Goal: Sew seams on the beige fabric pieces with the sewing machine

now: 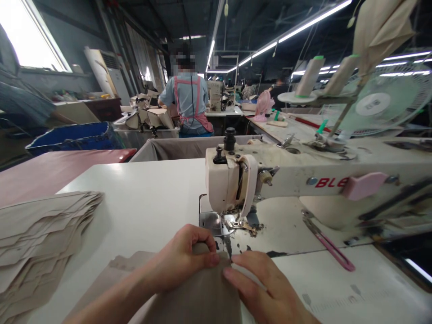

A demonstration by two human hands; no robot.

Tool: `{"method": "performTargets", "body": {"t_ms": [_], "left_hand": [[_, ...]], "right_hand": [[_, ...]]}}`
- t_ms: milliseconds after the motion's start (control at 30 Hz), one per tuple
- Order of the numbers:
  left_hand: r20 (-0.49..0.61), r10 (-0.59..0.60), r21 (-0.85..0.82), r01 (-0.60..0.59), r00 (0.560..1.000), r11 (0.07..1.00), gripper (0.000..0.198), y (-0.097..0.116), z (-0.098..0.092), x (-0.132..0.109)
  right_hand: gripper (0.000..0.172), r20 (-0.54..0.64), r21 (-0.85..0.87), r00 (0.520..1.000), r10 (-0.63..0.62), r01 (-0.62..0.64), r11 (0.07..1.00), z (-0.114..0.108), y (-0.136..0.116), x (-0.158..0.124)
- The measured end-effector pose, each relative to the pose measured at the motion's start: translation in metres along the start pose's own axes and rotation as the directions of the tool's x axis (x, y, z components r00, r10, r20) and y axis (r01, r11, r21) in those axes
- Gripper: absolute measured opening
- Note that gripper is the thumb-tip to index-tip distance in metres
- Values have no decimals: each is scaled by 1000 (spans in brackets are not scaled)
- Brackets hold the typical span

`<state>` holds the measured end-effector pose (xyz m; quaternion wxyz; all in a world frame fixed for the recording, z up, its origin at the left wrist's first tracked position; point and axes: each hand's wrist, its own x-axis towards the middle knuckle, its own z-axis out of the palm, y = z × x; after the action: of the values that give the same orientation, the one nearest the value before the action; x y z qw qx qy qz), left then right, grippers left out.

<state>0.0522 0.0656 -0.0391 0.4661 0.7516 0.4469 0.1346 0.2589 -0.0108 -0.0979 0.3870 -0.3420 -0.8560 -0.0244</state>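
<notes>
A beige fabric piece (pixel 199 297) lies on the white sewing table (pixel 145 202), its front edge just short of the presser foot (pixel 236 223) of a cream sewing machine (pixel 232 180). My left hand (pixel 184 258) is curled with its fingers pinching the fabric's front edge. Beside it, my right hand (pixel 263 288) lies on the fabric's right side, fingers together and pressing down near the needle plate (pixel 211 221).
A stack of cut beige pieces (pixel 37 243) sits at the table's left. A pink tweezer-like tool (pixel 332 252) lies to the right of the needle. Thread cones (pixel 312 74) and a fan (pixel 381 105) stand behind the machine. A person in a pink apron (pixel 189 105) works ahead, beside a blue bin (pixel 74 137).
</notes>
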Motion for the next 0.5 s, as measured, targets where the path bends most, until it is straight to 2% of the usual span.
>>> {"method": "performTargets", "body": {"t_ms": [67,133,200,333,500], "left_hand": [[-53,10,142,-3,999,990,14,-8,5,21],[-130,4,258,30,992,966,11,-15,11,40],[-185,-19,297,74,982,952,10,-20,16,54],[-219,-30,327,102,975,939,15,-25,17,69],[-223,17,353,64,975,934,20,-26,12,74]], "right_hand": [[27,127,15,985,-120,119,993,-1,20,10],[36,219,42,969,-112,106,994,3,36,18],[37,269,30,960,-77,72,997,9,47,22],[30,274,14,961,-39,37,999,16,56,22],[35,219,4,976,-12,11,1000,18,58,21]]}}
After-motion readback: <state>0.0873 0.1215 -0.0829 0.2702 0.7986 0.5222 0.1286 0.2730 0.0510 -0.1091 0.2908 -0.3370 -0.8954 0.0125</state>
